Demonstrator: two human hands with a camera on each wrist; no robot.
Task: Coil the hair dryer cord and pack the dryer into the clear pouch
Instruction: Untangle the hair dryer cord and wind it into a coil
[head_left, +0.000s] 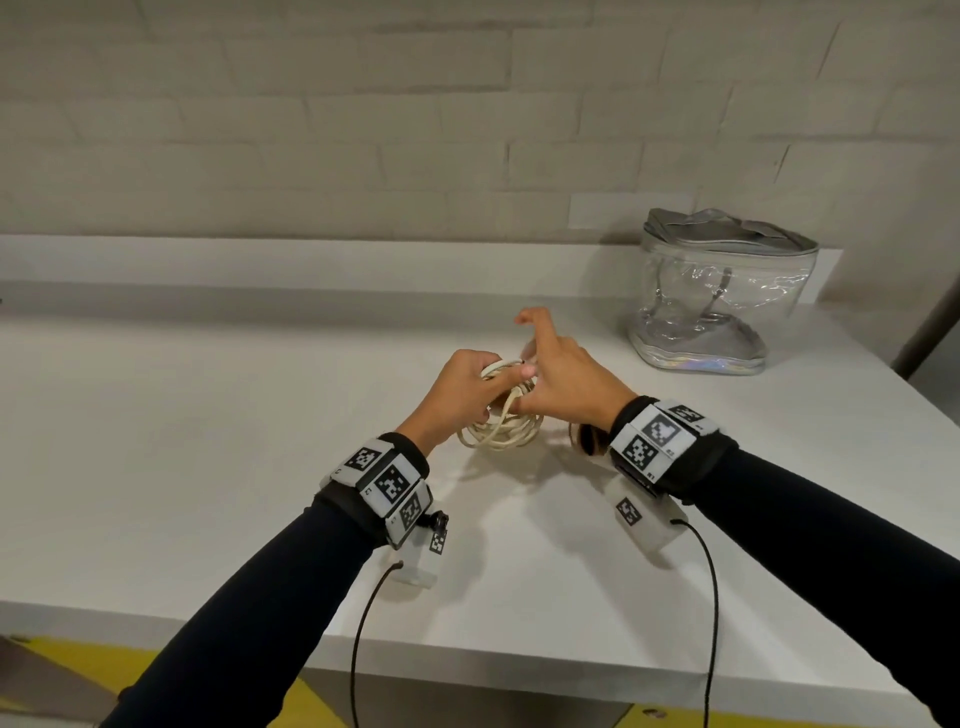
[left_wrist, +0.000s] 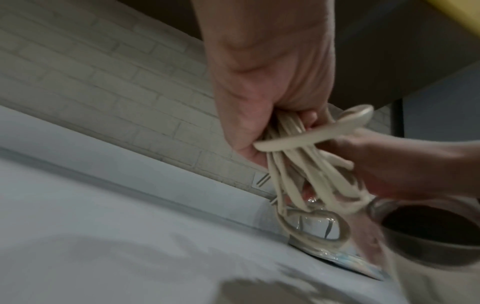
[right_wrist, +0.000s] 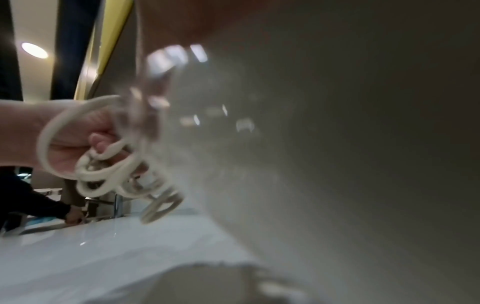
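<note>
From my remote view: white table (head_left: 208, 441) fills most of the head cam, w/ a pale brick wall (head_left: 363, 130) behind it.

Clear pouch (head_left: 722, 296) stands upright on the table at far right, near the wall, well apart from both hands. Grey zip top w/ a handle, grey base; can't tell if the zip is open.

Hair dryer (left_wrist: 428, 230): only its dark round mouth shows in the left wrist cam, low right, under the right hand. In the head cam I see just a dark bit of it below the right wrist. Right wrist cam is mostly a blurred pale surface right up against the lens.

Cord (head_left: 501, 431): cream, already in several loops, bundle held just above the table at centre, between the two hands. Plug not visible.

Left hand (head_left: 457, 395): fingers curled around the top of the loop bundle, thumb across it; firm grip, confirmed by the left wrist cam.

Right hand (head_left: 563, 374): against the bundle from the right side. Index finger and thumb raised and bent above the loops; other fingers are behind the cord, so I can't tell whether they grip it.
</note>
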